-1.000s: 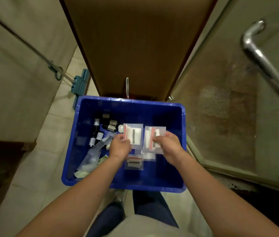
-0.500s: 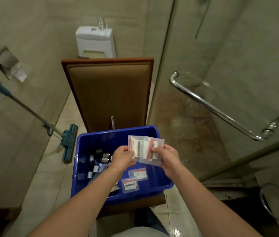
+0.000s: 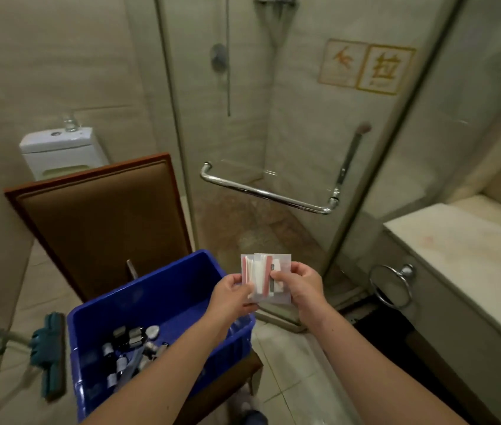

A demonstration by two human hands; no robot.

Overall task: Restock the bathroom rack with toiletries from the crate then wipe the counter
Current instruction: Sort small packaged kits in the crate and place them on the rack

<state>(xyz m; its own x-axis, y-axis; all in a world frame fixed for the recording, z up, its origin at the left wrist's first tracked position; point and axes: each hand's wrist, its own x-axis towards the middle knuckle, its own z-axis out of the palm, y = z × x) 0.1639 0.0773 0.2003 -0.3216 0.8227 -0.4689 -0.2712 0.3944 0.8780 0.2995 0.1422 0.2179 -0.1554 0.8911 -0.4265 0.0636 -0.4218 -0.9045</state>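
Pinching the stack of clear packets (image 3: 266, 271) upright, you have your left hand (image 3: 232, 294) curled on its left edge and your right hand (image 3: 301, 286) on its right, just past the right rim of the blue crate (image 3: 163, 296); the counter (image 3: 457, 256) lies farther right, nearer your right hand; no rack shows.

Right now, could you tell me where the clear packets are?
Centre of the head view: the clear packets are pinched between the left hand and right hand, just right of the blue crate, below the shower door handle.
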